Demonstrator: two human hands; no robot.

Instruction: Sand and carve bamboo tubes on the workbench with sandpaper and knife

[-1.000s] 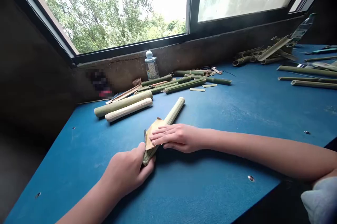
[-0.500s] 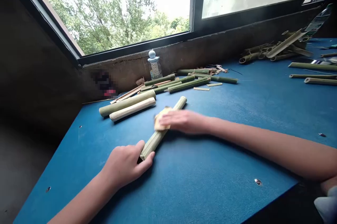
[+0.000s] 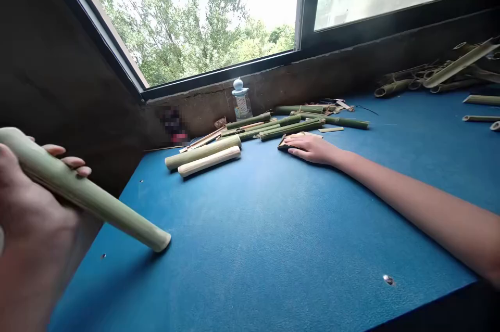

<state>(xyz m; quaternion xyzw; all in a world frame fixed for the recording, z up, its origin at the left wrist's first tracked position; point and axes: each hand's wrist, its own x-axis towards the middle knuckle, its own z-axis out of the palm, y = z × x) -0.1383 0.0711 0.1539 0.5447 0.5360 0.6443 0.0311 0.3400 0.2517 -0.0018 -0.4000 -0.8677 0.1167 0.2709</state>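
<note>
My left hand (image 3: pixel 35 202) is wrapped around a green bamboo tube (image 3: pixel 97 196), raised at the left. The tube slants down to the right, its lower end close to the table top. Farther back, my right hand (image 3: pixel 310 147) lies low on the table with its fingers over a folded piece of sandpaper (image 3: pixel 284 143), mostly covered by the hand. To the left of it rest a pale peeled bamboo tube (image 3: pixel 210 161) and a greener bamboo tube (image 3: pixel 203 152), side by side.
Several green bamboo pieces and strips (image 3: pixel 289 126) lie along the wall behind my right hand. A clear jar with a light blue lid (image 3: pixel 242 104) stands by the wall. More cut bamboo (image 3: pixel 441 74) is heaped at the far right of the blue table (image 3: pixel 250 249), under the window.
My left hand has lifted the bamboo tube off the table and carried it left, towards me. My right hand has moved off the tube, away to the back right, with the sandpaper.
</note>
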